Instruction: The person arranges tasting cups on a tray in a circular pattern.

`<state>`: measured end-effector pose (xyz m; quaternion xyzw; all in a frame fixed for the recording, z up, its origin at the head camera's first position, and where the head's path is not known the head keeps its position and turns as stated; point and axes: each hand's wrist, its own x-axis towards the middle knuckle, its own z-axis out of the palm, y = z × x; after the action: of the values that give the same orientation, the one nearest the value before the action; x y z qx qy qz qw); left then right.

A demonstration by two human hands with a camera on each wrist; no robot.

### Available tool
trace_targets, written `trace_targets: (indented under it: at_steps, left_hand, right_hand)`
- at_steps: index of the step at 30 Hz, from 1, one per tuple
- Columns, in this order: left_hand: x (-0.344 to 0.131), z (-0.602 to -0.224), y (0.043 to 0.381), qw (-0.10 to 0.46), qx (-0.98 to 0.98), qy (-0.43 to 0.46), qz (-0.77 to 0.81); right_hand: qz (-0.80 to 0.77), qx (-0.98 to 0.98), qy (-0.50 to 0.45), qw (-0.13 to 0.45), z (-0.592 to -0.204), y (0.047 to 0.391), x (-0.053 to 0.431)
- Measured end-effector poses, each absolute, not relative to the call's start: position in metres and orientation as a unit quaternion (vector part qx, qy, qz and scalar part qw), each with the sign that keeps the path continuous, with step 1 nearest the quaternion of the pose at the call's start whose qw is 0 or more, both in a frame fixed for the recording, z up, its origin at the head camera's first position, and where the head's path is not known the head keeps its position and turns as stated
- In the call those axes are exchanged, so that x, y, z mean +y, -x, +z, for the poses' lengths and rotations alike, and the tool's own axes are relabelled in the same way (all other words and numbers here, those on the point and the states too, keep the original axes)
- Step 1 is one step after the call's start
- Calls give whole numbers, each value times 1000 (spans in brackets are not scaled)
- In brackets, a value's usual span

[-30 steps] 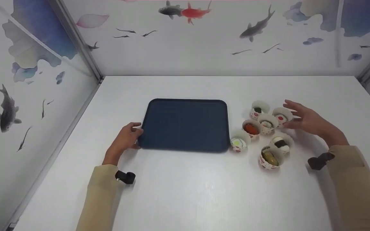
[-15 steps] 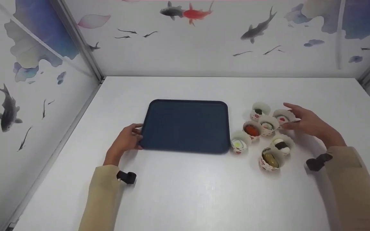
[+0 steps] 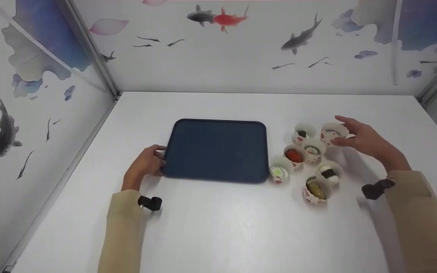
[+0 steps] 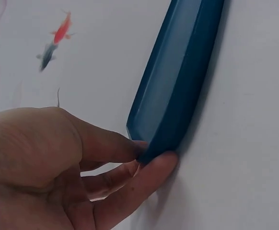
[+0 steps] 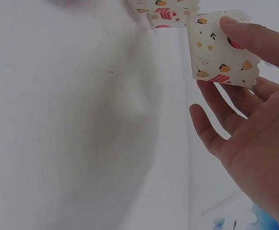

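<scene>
Walls: white panels (image 3: 203,72) painted with grey and red fish, rising behind and to the left of the tray.
Table: white top (image 3: 203,235) under the tray, reaching out on all its sides.
Left hand (image 3: 142,167): from a tan sleeve (image 3: 121,231), at the tray's left edge, thumb and fingertips pinching the rim.
Tray (image 3: 216,151): dark blue, low-rimmed, corners rounded.
Green-centred cup (image 3: 280,172): just right of the tray's near right corner; whether they touch, I can't tell from where I stand.
Orange-filled cup (image 3: 294,155): near the tray's right edge.
Dark-filled cup (image 3: 304,132): right of the tray's far half.
Roll cup (image 3: 312,150): right of the tray's middle.
Olive-filled cup (image 3: 317,189): out beyond the tray's near right corner.
Banded cup (image 3: 329,173): right of the tray's near half, a black strip round its white piece.
Held cup (image 3: 333,133): printed paper, well right of the tray's far half.
Right hand (image 3: 364,140): farthest right of the tray, thumb and fingers pinching the held cup's wall, one finger standing free.
</scene>
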<state>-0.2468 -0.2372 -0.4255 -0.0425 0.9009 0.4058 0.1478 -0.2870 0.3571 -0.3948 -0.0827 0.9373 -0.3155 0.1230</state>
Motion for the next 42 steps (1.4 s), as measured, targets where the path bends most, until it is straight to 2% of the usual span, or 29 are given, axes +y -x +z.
trace_targets:
  at_steps: [18, 31, 42]
  left_hand:
    - [-237, -431, 243, 125, 892, 49, 432]
    - [-244, -431, 238, 139, 878, 47, 455]
    - [-245, -433, 238, 156, 871, 54, 464]
  right_hand:
    - [-324, 930, 133, 111, -349, 305, 308]
    - [-329, 932, 98, 118, -345, 317, 258]
    - [-340, 927, 106, 118, -350, 317, 208]
